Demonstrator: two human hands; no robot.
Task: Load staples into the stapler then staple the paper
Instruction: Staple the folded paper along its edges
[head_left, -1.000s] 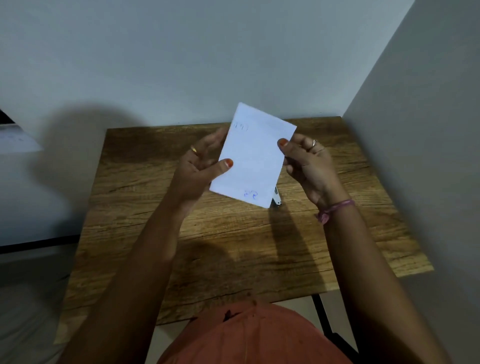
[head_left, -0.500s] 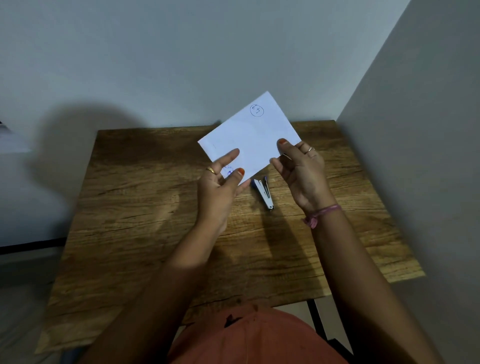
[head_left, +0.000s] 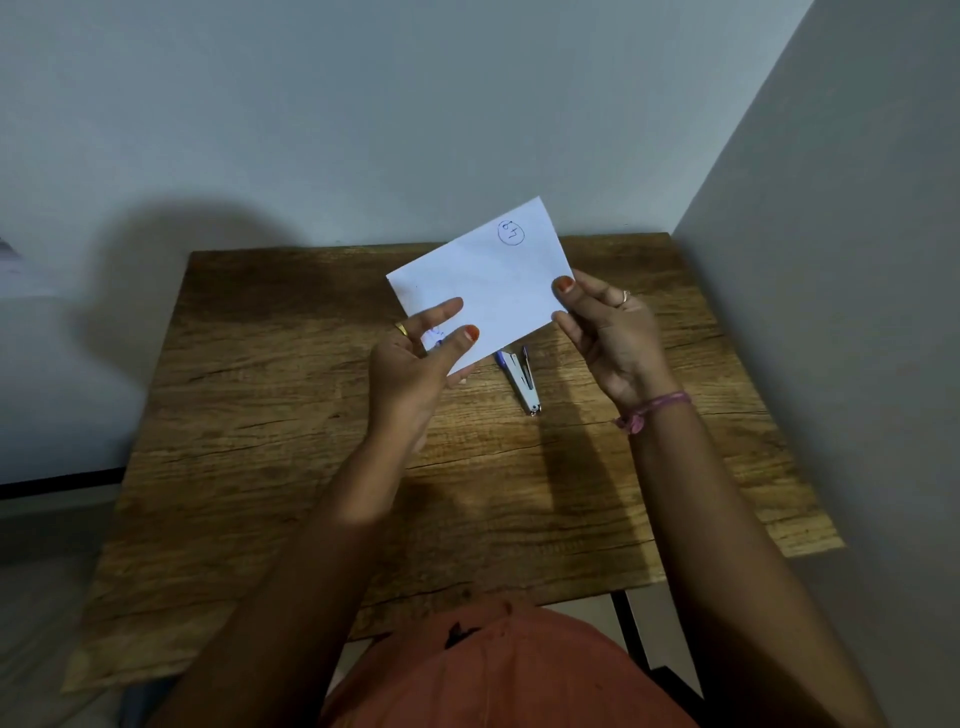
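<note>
A white sheet of paper (head_left: 488, 280) with a circled blue mark near its top corner is held tilted above the table. My left hand (head_left: 415, 364) pinches its lower left corner between thumb and fingers. Thumb on top, my right hand (head_left: 608, 332) pinches its right edge. A small silver and blue stapler (head_left: 519, 378) lies on the wooden table (head_left: 311, 441) just below the paper, between my hands, its far end hidden by the sheet. It looks partly opened.
The table stands in a corner, with a wall behind it and another wall (head_left: 831, 312) close on the right. An orange garment (head_left: 493, 670) shows at the bottom edge. A black table leg (head_left: 631, 623) is under the front right.
The paper has turned from nearly upright to lying wide across. My left hand slid down to its lower left corner. The stapler came into view beneath it.
</note>
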